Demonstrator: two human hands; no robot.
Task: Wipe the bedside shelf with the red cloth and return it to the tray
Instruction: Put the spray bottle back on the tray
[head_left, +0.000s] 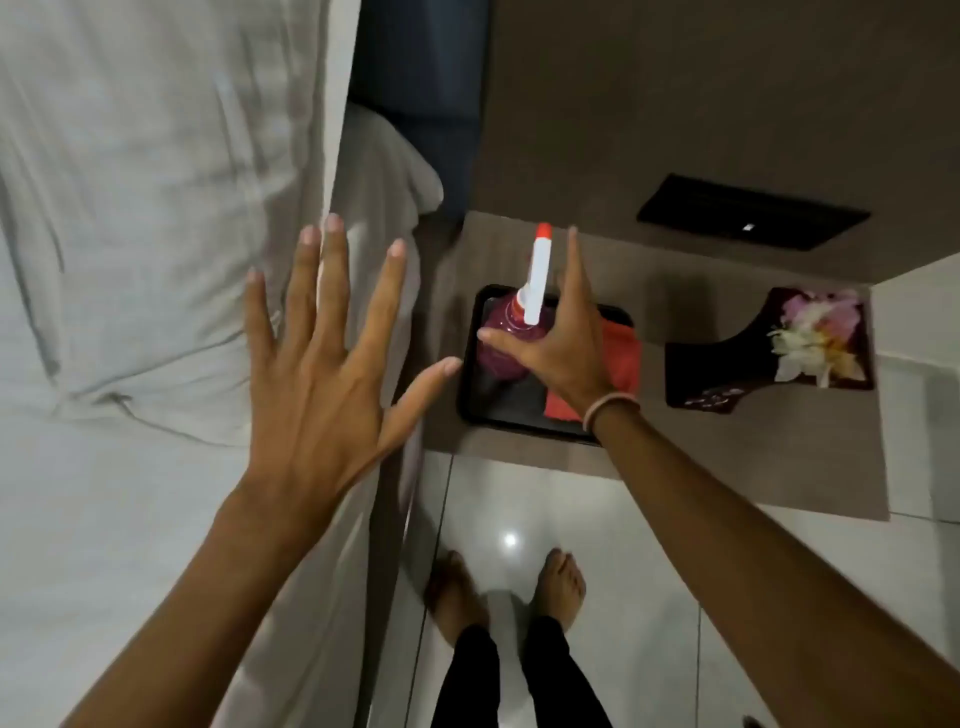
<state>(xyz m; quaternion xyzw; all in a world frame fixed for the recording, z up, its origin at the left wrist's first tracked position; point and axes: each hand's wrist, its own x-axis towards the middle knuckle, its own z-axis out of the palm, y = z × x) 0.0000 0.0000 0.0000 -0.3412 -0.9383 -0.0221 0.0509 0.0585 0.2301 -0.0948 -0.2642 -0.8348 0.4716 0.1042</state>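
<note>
Right now the red cloth (621, 358) lies folded in the black tray (470, 395) on the shelf (675, 457), right of a spray bottle (501, 338). Soft and light, it should pinch up by its near edge. Right hand (558, 348) hovers above, fingers open; left hand (317, 374) spread, empty. Shelf's right side offers room.

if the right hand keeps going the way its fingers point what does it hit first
Probably the spray bottle: the right hand is open just above the black tray, fingers aimed past the bottle's white nozzle. The red cloth lies beneath the palm. Depth is unclear, so it may already touch the bottle.
</note>
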